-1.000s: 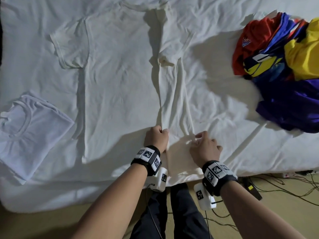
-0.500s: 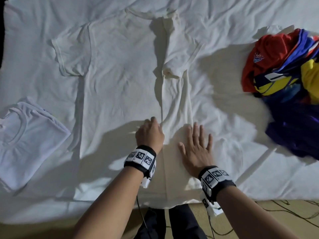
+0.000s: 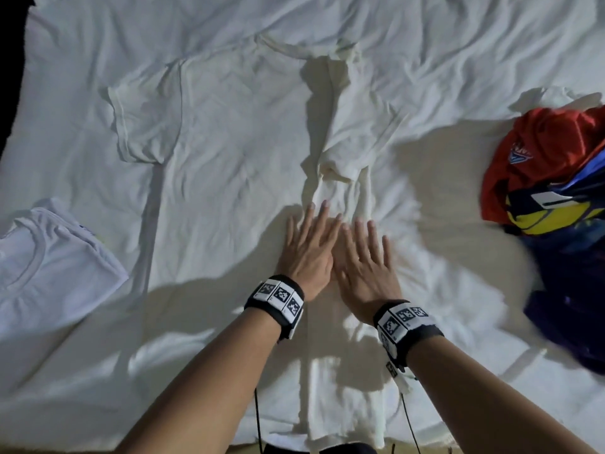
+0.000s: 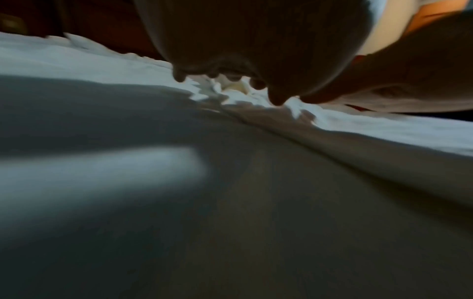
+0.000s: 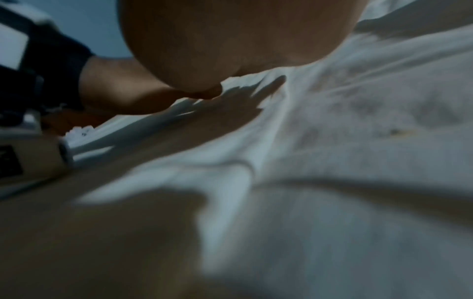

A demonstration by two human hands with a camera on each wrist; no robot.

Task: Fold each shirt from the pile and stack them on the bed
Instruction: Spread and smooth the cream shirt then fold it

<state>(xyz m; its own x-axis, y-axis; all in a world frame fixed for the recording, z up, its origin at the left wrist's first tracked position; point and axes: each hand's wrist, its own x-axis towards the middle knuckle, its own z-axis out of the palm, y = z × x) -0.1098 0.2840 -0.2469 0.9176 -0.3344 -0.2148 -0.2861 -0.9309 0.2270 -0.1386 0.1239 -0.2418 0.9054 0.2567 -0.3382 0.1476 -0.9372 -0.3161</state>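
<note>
Fingers of left hand (image 3: 307, 253) and right hand (image 3: 366, 267) straight, flat, grasping nothing, pressing folded flap of cream cotton T-shirt (image 3: 235, 152). Step: smoothing first side fold. Next: fold opposite sleeve side inward.

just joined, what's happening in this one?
A person is folding a cream T-shirt spread on the bed. Its right side is already folded inward, and both hands, left hand and right hand, lie flat with straight fingers on that folded strip, pressing it. One folded white shirt sits at the left edge. A pile of colourful shirts waits on the right, unfolded.
</note>
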